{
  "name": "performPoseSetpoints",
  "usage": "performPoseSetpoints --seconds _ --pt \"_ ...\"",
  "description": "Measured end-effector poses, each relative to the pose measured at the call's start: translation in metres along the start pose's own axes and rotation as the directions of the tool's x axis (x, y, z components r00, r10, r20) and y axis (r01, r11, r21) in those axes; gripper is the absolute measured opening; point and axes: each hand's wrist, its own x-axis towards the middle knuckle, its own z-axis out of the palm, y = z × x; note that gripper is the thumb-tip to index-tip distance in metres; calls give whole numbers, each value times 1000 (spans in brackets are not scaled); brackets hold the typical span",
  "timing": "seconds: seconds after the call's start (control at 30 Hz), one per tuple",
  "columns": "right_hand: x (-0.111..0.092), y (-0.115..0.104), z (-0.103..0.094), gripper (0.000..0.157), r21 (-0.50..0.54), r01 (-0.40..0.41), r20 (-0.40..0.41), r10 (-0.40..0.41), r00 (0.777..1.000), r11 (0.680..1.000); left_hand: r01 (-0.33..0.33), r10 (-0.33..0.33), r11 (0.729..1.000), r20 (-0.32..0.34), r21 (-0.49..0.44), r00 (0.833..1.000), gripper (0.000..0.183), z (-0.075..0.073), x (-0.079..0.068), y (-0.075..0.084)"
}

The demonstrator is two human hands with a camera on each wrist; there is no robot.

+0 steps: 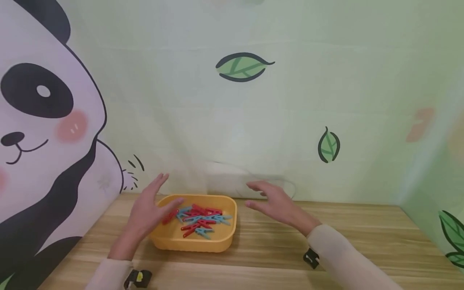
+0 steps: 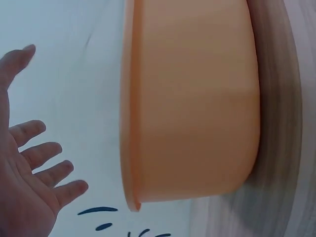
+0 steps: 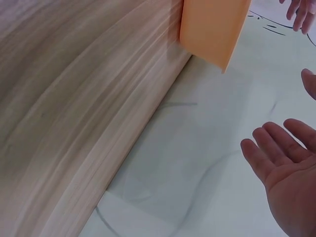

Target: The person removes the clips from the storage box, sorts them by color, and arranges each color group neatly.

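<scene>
A yellow-orange plastic basket (image 1: 192,245) sits on the wooden table near its back edge. Inside lie several red clothespins (image 1: 206,222) and blue clothespins (image 1: 204,232) in a loose heap. Over the basket's left side my left hand (image 1: 145,211) hovers with fingers spread and nothing held; in the left wrist view its palm stands beside the basket's rim (image 2: 131,123). To the right of the basket, apart from it, my right hand (image 1: 273,203) is raised above the table with relaxed fingers, also holding nothing.
The wooden table (image 1: 344,241) ends at a pale green cloth backdrop (image 1: 181,121) printed with leaves and a large panda (image 1: 32,121). A thin cable (image 1: 294,189) shows faintly at the backdrop's foot. Each wrist wears a small black device (image 1: 311,257).
</scene>
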Motion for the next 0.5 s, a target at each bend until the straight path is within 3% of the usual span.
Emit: performPoseSetpoints --seconds 0.5 --pt "13 -8 8 50 114 21 74 -30 997 993 55 -56 996 -7 -70 998 87 -1 -2 -22"
